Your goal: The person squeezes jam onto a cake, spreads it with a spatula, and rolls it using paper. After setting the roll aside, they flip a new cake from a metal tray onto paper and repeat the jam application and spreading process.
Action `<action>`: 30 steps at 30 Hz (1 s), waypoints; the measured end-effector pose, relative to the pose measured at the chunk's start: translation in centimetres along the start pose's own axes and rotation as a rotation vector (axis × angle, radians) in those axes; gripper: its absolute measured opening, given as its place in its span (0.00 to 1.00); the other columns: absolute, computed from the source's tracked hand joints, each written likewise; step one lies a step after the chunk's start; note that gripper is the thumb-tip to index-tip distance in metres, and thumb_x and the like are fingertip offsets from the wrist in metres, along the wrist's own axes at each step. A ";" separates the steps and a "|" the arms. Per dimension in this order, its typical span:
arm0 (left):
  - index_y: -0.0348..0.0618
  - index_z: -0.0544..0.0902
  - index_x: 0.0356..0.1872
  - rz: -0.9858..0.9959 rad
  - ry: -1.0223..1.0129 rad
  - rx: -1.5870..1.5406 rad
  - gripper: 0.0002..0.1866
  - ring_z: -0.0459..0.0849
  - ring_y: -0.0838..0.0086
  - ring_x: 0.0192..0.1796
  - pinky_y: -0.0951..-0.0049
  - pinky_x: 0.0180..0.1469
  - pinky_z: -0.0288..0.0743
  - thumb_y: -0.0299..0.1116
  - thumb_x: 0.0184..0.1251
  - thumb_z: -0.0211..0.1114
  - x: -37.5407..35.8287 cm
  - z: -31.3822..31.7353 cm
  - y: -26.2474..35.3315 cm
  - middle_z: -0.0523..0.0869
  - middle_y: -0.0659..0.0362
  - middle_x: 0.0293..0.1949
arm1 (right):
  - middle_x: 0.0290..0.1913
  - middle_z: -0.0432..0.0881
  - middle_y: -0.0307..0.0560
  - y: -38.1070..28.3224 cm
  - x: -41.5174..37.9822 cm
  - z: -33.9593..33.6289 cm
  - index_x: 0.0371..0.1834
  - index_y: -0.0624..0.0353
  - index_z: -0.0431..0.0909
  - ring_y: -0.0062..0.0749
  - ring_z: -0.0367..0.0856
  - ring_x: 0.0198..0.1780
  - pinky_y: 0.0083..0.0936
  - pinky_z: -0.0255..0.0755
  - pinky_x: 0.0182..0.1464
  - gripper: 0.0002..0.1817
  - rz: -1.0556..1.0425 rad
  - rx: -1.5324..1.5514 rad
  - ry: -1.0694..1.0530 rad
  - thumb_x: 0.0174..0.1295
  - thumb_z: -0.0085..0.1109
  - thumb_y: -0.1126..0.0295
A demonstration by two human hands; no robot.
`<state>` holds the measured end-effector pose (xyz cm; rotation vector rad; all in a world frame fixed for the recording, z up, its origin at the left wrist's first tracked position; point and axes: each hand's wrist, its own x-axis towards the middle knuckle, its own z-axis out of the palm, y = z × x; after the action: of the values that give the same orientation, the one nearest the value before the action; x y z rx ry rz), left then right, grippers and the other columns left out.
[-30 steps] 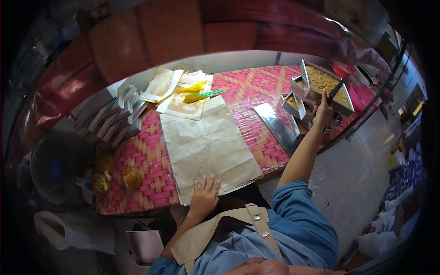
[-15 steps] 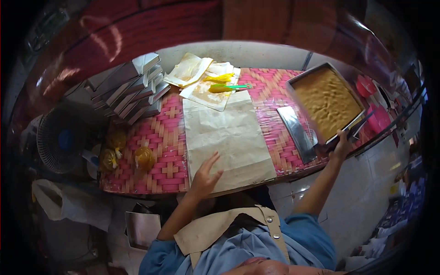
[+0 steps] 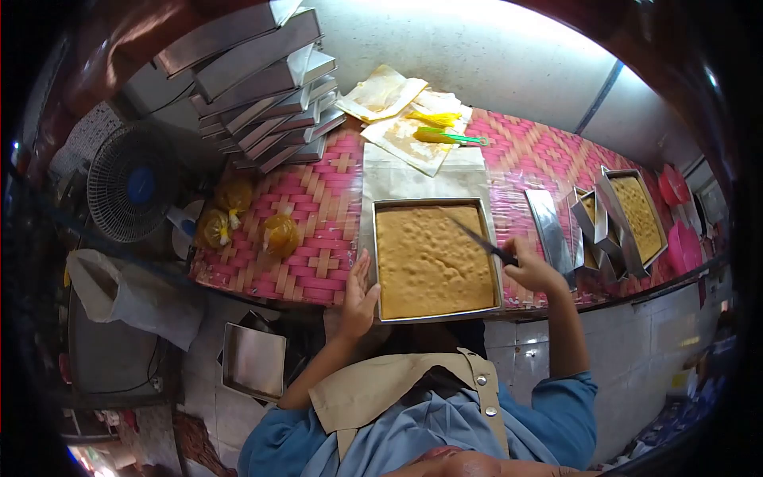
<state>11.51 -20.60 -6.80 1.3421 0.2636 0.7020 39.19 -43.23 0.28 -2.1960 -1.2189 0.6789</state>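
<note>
"What's moved?"
"The cake tin [image 3: 441, 316], from the right onto the paper [image 3: 429, 175]."
"And the hands?"
"The left hand [image 3: 359, 298] is now at the tin's left side; the right [image 3: 534, 269] has brought the knife [image 3: 479, 240] above the cake [image 3: 433, 270]."

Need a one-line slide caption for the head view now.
Left hand at the side of a pan of golden cake, right hand holding a knife over it.
</note>
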 end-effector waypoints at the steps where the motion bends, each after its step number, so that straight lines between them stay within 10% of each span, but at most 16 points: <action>1: 0.34 0.46 0.71 0.003 0.020 0.060 0.33 0.46 0.61 0.75 0.64 0.74 0.38 0.21 0.65 0.47 0.1 -0.1 0.1 0.49 0.48 0.73 | 0.38 0.75 0.56 -1.6 0.6 -0.6 0.48 0.64 0.66 0.41 0.77 0.43 0.31 0.70 0.47 0.17 -0.033 0.024 0.029 0.57 0.55 0.73; 15: 0.32 0.67 0.59 -0.002 0.208 0.232 0.25 0.56 0.58 0.73 0.65 0.72 0.49 0.16 0.58 0.42 4.2 1.5 -2.4 0.61 0.42 0.68 | 0.36 0.78 0.43 -14.7 15.5 -1.5 0.40 0.40 0.82 0.41 0.83 0.40 0.36 0.76 0.40 0.11 -0.652 -1.019 0.020 0.58 0.53 0.69; 26: 0.35 0.69 0.54 0.024 0.206 0.316 0.22 0.58 0.57 0.72 0.65 0.71 0.50 0.14 0.57 0.43 3.9 1.7 -1.7 0.61 0.41 0.69 | 0.34 0.84 0.41 -11.1 11.7 -8.2 0.29 0.48 0.86 0.32 0.84 0.39 0.33 0.77 0.35 0.06 -0.326 -1.483 -0.154 0.54 0.58 0.69; 30: 0.34 0.68 0.53 -0.051 0.166 0.279 0.22 0.59 0.60 0.72 0.67 0.71 0.51 0.13 0.55 0.43 4.1 1.4 -1.6 0.58 0.41 0.70 | 0.46 0.85 0.43 -16.2 10.6 -4.0 0.41 0.50 0.86 0.34 0.84 0.45 0.33 0.78 0.36 0.12 0.262 -1.337 -0.187 0.55 0.60 0.71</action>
<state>15.97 -19.37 -7.11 1.5371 0.5432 0.7543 37.02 -27.56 12.12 -3.4521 -1.7905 0.0755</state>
